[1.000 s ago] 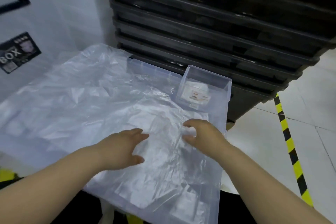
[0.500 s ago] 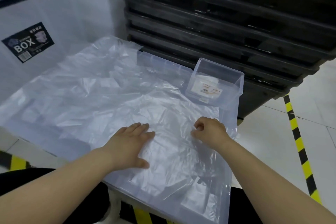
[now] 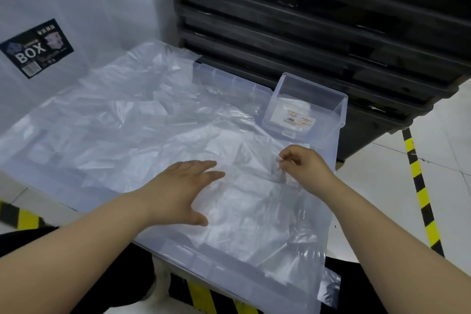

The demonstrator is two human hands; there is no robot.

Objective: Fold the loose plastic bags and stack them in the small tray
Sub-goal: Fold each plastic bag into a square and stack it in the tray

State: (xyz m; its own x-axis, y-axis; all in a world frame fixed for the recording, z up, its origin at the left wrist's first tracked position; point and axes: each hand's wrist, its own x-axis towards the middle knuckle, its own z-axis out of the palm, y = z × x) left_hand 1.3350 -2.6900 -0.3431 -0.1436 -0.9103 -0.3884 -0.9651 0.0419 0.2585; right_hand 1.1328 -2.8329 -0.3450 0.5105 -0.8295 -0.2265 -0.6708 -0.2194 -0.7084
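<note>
Fingertips (image 3: 282, 158) of right hand (image 3: 307, 168) pinch bag (image 3: 244, 201).

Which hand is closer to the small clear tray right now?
Right. The right hand pinches the plastic bag just in front of the small clear tray, apart from it; the left hand lies flat on the bag farther left and nearer the person.

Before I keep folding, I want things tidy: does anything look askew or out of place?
Only the plastic bags: they lie crumpled, and one hangs off the near right corner of the translucent lid. The small tray stands upright at the far right.
</note>
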